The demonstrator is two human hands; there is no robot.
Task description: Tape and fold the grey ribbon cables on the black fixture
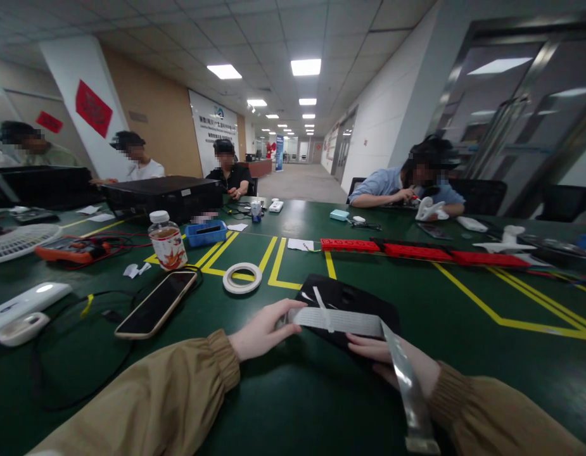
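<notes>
A grey flat ribbon cable (352, 321) stretches across in front of me, with a narrow white strip (323, 309) crossing it. My left hand (267, 326) is closed, its thumb and fingers pinching the cable's left end. At the fold on the right, my right hand (397, 364) holds the cable, its fingers along the lower edge and partly hidden. From there the cable hangs over this hand towards me, ending in a pale connector (422, 445). Behind the cable lies a black flat piece (363, 296); whether my right fingers also touch it I cannot tell.
A white tape roll (242, 278), a phone (157, 305), a bottle (168, 240) and a blue tray (206, 233) stand left on the green table (283, 392). Red strips (416, 251) run across the right. A co-worker (416, 177) sits opposite; several others sit left.
</notes>
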